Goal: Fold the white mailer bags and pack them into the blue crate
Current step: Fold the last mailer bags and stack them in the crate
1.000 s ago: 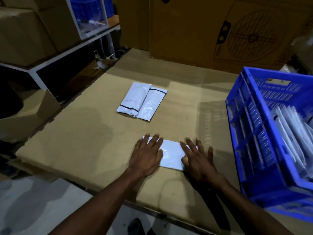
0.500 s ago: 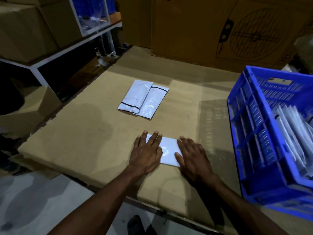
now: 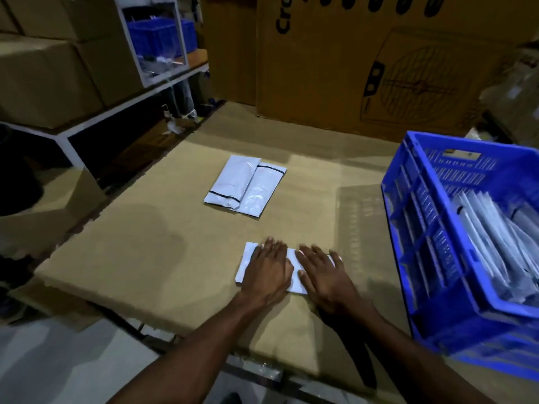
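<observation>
Mailer bag (image 3: 296, 265), white and folded into a flat rectangle, lies near the front edge of the cardboard-covered counter (image 3: 151, 252), and both hands press down on it in the head view. The left hand (image 3: 269, 272) is spread flat, palm down, over the bag's left half, fingers pointing away from the person and close together. The right hand (image 3: 320, 272) lies flat on the right half, its fingers splayed a little wider, the tips reaching past the bag's far right corner; neither hand grips anything (they are open, simply pressing). A strip of white shows between the two hands and at the bag's left end. Farther back on the counter, well apart from the hands, two more white mailer bags (image 3: 246, 186) lie side by side and overlapping, each crossed by a thin black line. On the right stands the blue crate (image 3: 420, 234), its near wall just beside the right forearm, with a row of folded bags (image 3: 495, 243) standing on edge inside it, leaning. Behind the counter a large brown carton (image 3: 379, 68) with a printed fan drawing stands upright. To the left a white shelf (image 3: 96, 118) carries brown boxes and a second blue bin (image 3: 159, 36).
</observation>
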The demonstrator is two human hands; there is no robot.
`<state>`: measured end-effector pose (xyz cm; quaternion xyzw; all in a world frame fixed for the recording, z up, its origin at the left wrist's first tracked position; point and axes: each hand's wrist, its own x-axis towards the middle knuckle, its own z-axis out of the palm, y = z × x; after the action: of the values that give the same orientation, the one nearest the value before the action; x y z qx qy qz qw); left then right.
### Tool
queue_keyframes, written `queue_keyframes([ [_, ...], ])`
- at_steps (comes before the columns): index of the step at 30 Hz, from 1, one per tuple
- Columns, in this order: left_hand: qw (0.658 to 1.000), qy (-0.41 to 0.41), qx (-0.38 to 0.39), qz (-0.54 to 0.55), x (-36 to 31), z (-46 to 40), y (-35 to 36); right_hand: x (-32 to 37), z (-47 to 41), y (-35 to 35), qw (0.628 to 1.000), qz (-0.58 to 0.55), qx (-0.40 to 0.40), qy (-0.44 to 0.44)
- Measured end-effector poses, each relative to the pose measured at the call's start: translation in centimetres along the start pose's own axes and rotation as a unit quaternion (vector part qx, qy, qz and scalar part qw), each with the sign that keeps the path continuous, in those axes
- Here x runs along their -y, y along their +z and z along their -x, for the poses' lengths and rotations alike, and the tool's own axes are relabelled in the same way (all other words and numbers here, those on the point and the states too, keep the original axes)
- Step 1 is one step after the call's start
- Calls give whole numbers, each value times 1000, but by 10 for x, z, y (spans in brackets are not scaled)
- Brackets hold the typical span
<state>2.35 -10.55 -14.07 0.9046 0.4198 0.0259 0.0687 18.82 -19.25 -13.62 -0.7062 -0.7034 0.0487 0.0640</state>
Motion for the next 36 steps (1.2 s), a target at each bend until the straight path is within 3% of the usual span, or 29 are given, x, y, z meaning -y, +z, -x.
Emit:
queue_keyframes([
  [5, 999, -10, -41, 4, 1, 14, 14, -8, 7, 4, 999, 26, -9, 22],
  [11, 999, -37, -24, 5, 26, 22, 18, -23, 14, 4, 998, -18, 14, 63],
  [15, 1000, -9, -16, 4, 36, 15, 14, -23, 22, -7, 996, 58, 31, -65],
  [17, 1000, 8, 0, 9, 43, 10, 11, -22, 24, -7, 993, 43, 33, -107],
  [20, 999, 49, -11, 18, 50, 12, 7, -22, 18, -6, 993, 28, 22, -111],
  [24, 988, 118, -98, -14, 50, 20, 6, -25, 13, -8, 995, 10, 13, -103],
  [27, 989, 83, -113, -44, 53, 18, 8, -25, 8, -12, 993, 8, -18, -113],
  [33, 998, -10, -61, 4, 52, 18, 8, -13, 15, -8, 926, 165, -28, -339],
  [36, 998, 8, -62, 30, 53, 19, 10, -13, 5, -7, 919, 199, -53, -337],
])
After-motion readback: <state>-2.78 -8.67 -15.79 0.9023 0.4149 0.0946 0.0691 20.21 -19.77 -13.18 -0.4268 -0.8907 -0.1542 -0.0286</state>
